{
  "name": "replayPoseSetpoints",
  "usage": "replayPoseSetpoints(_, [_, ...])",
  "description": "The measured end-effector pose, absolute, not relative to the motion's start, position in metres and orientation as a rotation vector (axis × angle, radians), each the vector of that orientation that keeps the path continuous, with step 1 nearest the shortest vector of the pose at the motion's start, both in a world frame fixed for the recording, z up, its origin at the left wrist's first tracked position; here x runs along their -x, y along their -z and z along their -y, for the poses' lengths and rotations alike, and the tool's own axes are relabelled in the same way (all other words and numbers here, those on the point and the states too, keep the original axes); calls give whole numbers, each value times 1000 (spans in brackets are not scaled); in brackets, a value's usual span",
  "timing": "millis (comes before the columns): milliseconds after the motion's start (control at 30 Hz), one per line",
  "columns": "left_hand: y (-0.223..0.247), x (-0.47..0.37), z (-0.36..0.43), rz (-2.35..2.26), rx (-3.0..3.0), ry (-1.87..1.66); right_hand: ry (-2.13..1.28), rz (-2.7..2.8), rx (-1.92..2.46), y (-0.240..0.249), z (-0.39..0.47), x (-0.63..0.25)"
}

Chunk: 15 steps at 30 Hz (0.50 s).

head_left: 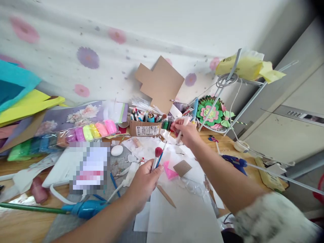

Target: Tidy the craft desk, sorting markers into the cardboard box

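My left hand (146,180) is closed round two upright brushes: a soft brush with dark red bristles (158,152) and a thin blue paintbrush (160,159). Further forward and to the right, my right hand (186,131) is closed on a pale, stick-like thing (179,136) whose kind I cannot make out. Just left of that hand stand small dark green bottles (165,124). Beneath the hands lie white paper sheets (181,222), a piece of corrugated cardboard (182,167), a pink sheet (170,171) and a pointed wooden stick (166,196).
A cardboard box (145,129) of pens and brushes stands at the back. Left are a white egg-shaped thing (116,150), bagged coloured clay (88,133) and a blue-handled tool (87,208). On the right lie a dark blue glue gun (234,163), a paper flower (209,114) and a metal rack (253,101).
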State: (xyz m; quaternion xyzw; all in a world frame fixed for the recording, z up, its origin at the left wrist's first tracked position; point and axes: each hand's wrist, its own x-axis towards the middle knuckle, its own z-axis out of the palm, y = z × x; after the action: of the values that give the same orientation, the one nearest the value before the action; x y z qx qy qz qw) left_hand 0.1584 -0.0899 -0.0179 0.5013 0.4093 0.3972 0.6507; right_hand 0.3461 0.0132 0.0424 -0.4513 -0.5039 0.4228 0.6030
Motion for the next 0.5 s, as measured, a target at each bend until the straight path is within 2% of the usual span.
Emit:
replayPoseSetpoints(200, [20, -156, 90, -906, -1123, -938, -668, 879, 828, -27, -128, -293])
replayPoseSetpoints(500, [23, -156, 87, -921, -1121, -906, -442, 893, 974, -17, -159, -274])
